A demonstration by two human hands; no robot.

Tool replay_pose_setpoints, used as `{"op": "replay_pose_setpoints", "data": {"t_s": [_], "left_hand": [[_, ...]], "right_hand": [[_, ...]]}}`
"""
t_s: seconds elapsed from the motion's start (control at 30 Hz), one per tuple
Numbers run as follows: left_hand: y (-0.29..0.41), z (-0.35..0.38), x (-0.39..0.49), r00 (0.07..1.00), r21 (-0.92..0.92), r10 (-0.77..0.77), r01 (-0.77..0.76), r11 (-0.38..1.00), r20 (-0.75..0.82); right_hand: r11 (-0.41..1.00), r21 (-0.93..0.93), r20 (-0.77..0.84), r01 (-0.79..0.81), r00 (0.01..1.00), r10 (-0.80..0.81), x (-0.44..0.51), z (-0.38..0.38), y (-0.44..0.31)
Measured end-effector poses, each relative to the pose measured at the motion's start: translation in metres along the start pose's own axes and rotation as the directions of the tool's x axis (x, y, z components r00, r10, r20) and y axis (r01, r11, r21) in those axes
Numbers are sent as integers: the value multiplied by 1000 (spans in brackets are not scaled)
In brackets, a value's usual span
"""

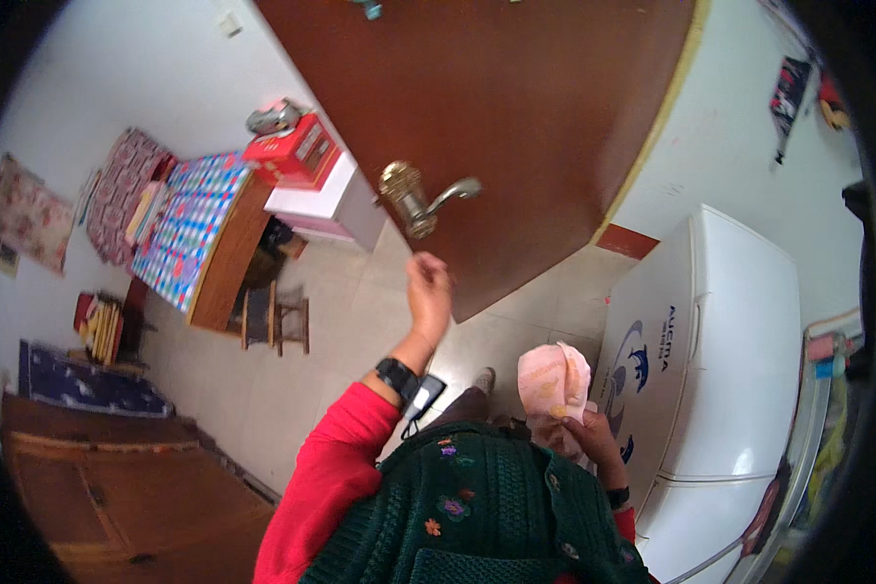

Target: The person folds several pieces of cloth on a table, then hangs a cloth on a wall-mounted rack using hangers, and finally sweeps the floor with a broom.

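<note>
My left hand (430,276) is raised near the edge of a brown wooden door (525,131), just below its metal lever handle (452,196). Its fingers are curled and blurred, so whether they touch the door does not show. A dark band and a small grey device are strapped to that wrist. My right hand (593,435), low at my right side, grips a pink patterned cloth (547,379) that hangs in loose folds, beside the white chest freezer.
A white Aucma chest freezer (744,343) stands on the right. Beyond the door are a bed (212,270) with a checked cover, a wooden stool (260,314) and a red box (292,153) on a white cabinet (321,197). A wooden cabinet (153,496) stands at the lower left.
</note>
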State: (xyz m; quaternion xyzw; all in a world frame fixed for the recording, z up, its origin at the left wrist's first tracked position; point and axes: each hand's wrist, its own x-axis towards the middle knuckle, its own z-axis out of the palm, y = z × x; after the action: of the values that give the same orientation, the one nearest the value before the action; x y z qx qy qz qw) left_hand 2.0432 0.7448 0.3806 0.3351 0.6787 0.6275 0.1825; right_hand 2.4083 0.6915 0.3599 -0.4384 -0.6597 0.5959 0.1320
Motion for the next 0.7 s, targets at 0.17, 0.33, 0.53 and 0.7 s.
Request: {"op": "replay_pose_setpoints", "data": {"t_s": [0.17, 0.33, 0.53, 0.7], "left_hand": [[-5, -47, 72, 966, 294, 246, -212, 932, -84], [5, -52, 107, 975, 328, 208, -224, 918, 83], [17, -83, 104, 857, 147, 95, -195, 970, 507], [-1, -171, 76, 758, 64, 246, -353, 933, 605]], "right_hand": [[993, -45, 144, 105, 985, -98, 5, 32, -7], [975, -162, 301, 152, 949, -98, 23, 60, -41], [937, -239, 412, 254, 900, -139, 54, 158, -68], [928, -331, 373, 169, 927, -35, 100, 246, -138]]}}
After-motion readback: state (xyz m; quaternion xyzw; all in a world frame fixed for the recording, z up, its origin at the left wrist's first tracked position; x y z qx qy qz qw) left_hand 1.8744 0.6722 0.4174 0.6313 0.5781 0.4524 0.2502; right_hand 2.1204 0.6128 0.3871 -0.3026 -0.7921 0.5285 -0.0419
